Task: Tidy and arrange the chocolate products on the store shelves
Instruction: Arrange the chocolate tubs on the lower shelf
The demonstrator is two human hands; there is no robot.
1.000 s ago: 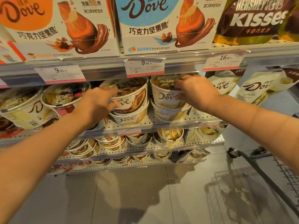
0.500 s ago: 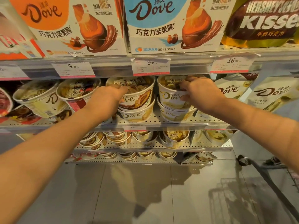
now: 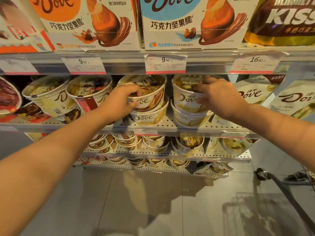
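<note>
Two stacks of Dove chocolate tubs stand on the middle shelf [image 3: 170, 126]. My left hand [image 3: 119, 103] grips the rim of the upper brown-and-white Dove tub [image 3: 150, 94], fingers over the lid and thumb on its front; this tub sits tilted on a lower tub [image 3: 150, 117]. My right hand [image 3: 219, 97] grips the upper yellow-and-white Dove tub [image 3: 185, 98] from its right side, fingers across the lid. That tub rests on another yellow tub [image 3: 189, 119].
More Dove tubs [image 3: 51, 97] lean at the left, Dove pouches [image 3: 252, 94] stand at the right. Dove boxes [image 3: 187, 23] and a Hershey's Kisses bag [image 3: 286, 21] fill the shelf above. Lower shelves hold further tubs. A shopping cart handle [image 3: 279, 186] is at lower right.
Both hands stay on the top tubs. My left hand has slid further over the lid of its tub. The camera has moved closer and slightly left.
</note>
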